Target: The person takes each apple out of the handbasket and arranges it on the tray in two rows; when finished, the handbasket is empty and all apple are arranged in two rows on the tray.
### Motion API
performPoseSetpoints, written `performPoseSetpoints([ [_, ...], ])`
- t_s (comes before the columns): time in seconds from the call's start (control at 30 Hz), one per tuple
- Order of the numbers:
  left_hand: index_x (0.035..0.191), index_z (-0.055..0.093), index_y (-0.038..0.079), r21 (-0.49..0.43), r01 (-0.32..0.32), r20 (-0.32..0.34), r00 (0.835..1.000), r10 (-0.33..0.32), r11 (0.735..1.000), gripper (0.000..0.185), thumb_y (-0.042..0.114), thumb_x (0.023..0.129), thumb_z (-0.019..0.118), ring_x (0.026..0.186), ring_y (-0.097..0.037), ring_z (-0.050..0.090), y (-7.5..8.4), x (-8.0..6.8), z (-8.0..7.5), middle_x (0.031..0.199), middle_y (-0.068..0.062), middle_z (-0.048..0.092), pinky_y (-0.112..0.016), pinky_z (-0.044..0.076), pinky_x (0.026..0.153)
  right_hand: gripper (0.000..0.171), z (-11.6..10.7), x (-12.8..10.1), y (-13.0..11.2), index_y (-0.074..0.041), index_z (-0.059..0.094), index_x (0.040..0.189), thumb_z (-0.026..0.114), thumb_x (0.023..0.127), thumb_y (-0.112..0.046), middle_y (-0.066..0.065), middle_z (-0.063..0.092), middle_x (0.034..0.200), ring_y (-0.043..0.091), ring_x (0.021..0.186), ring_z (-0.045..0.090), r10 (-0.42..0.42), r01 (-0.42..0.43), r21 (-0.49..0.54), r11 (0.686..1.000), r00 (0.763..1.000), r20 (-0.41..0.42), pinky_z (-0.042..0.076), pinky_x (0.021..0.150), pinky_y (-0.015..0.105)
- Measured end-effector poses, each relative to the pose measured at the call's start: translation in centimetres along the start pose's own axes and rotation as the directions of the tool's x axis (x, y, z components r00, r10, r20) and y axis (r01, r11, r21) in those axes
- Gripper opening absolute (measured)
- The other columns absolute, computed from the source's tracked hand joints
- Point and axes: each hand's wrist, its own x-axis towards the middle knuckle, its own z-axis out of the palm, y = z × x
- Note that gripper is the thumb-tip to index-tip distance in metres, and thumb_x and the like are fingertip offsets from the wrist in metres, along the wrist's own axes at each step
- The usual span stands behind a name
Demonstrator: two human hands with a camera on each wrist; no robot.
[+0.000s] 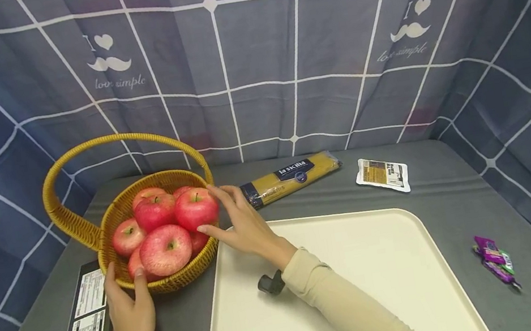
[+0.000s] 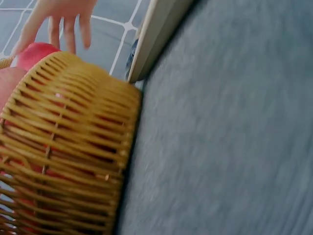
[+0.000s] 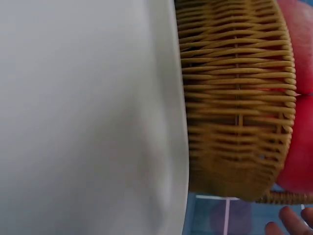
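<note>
A yellow woven basket (image 1: pixel 179 280) with a tall hoop handle holds several red apples (image 1: pixel 166 250) in the head view. My left hand (image 1: pixel 131 317) rests at its front-left rim, thumb and finger spread apart. My right hand (image 1: pixel 246 228) reaches to the right rim, beside an upper apple (image 1: pixel 196 209). Its fingers look straight and spread in the left wrist view; whether they touch the apple I cannot tell. The basket's woven side (image 3: pixel 234 88) stands against the cream tray (image 3: pixel 164 98) in the right wrist view.
The large cream tray (image 1: pixel 361 254) lies under my right forearm. Behind it are a spaghetti pack (image 1: pixel 293 177) and a white-edged pouch (image 1: pixel 382 175). Purple-wrapped sweets (image 1: pixel 496 260) lie at right. A black labelled box (image 1: pixel 84 330) sits left; a checked curtain (image 1: pixel 253 47) hangs behind.
</note>
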Motion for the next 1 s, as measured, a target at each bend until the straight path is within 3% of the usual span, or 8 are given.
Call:
performPoseSetpoints([
  [0.2, 0.144, 0.018, 0.015, -0.080, 0.051, -0.026, 0.998, -0.054, 0.996, 0.057, 0.026, 0.094, 0.042, 0.137, -0.032, 0.019, 0.0, -0.3, 0.6, 0.149, -0.017, 0.022, -0.049, 0.013, 0.110, 0.082, 1.7, 1.9, -1.4, -0.038, 0.028, 0.139, 0.063, 0.069, -0.064, 0.006, 0.034, 0.130, 0.023, 0.105, 0.052, 0.158, -0.157, 0.010, 0.987, 0.986, -0.047, 0.048, 0.081, 0.036],
  [0.33, 0.144, 0.017, 0.019, -0.110, 0.074, -0.040, 0.996, -0.079, 0.991, 0.056, 0.027, 0.094, 0.041, 0.138, -0.029, 0.017, 0.0, -0.4, 0.8, 0.150, -0.012, 0.019, -0.047, 0.012, 0.111, 0.078, 2.1, 2.3, -2.1, -0.039, 0.034, 0.136, 0.063, 0.068, -0.065, 0.007, 0.033, 0.132, 0.023, 0.103, 0.053, 0.203, -0.203, 0.007, 0.979, 0.978, -0.048, 0.048, 0.079, 0.035],
  [0.53, 0.143, 0.019, 0.015, -0.132, 0.038, -0.058, 0.997, -0.046, 0.991, 0.056, 0.023, 0.093, 0.042, 0.138, -0.027, 0.017, -0.2, -0.4, 0.9, 0.149, -0.013, 0.021, -0.042, 0.011, 0.113, 0.063, 0.8, 1.7, -1.8, -0.035, 0.045, 0.131, 0.063, 0.075, -0.054, 0.007, 0.035, 0.136, 0.023, 0.115, 0.048, 0.202, -0.202, 0.133, 0.970, 0.979, 0.009, 0.046, 0.089, 0.038],
  [0.77, 0.142, 0.022, 0.013, -0.131, 0.024, -0.077, 0.996, -0.034, 0.991, 0.055, 0.024, 0.093, 0.044, 0.137, -0.028, 0.020, -0.2, -0.3, 0.9, 0.147, -0.015, 0.025, -0.045, 0.012, 0.112, 0.044, -1.5, 0.6, -0.7, -0.017, 0.058, 0.120, 0.067, 0.079, -0.031, 0.002, 0.054, 0.118, 0.015, 0.096, 0.057, 0.087, -0.082, 0.296, 0.952, 0.996, -0.002, 0.049, 0.081, 0.028],
  [0.87, 0.142, 0.023, 0.012, -0.128, 0.023, -0.081, 0.996, -0.034, 0.991, 0.055, 0.025, 0.093, 0.044, 0.137, -0.028, 0.019, -0.2, -0.2, 0.8, 0.146, -0.016, 0.025, -0.044, 0.012, 0.112, 0.044, -1.5, 0.5, -0.8, -0.018, 0.056, 0.121, 0.066, 0.080, -0.034, 0.001, 0.052, 0.118, 0.015, 0.107, 0.052, 0.074, -0.077, 0.302, 0.950, 0.997, 0.022, 0.047, 0.085, 0.025],
  [1.0, 0.142, 0.022, 0.013, -0.127, 0.028, -0.072, 0.997, -0.038, 0.991, 0.055, 0.024, 0.093, 0.044, 0.137, -0.028, 0.020, -0.2, -0.3, 0.7, 0.147, -0.015, 0.025, -0.044, 0.012, 0.112, 0.051, -0.9, 0.4, -1.2, -0.023, 0.050, 0.125, 0.066, 0.079, -0.039, 0.000, 0.045, 0.123, 0.014, 0.109, 0.049, 0.114, -0.124, 0.298, 0.946, 0.992, 0.051, 0.045, 0.088, 0.026],
])
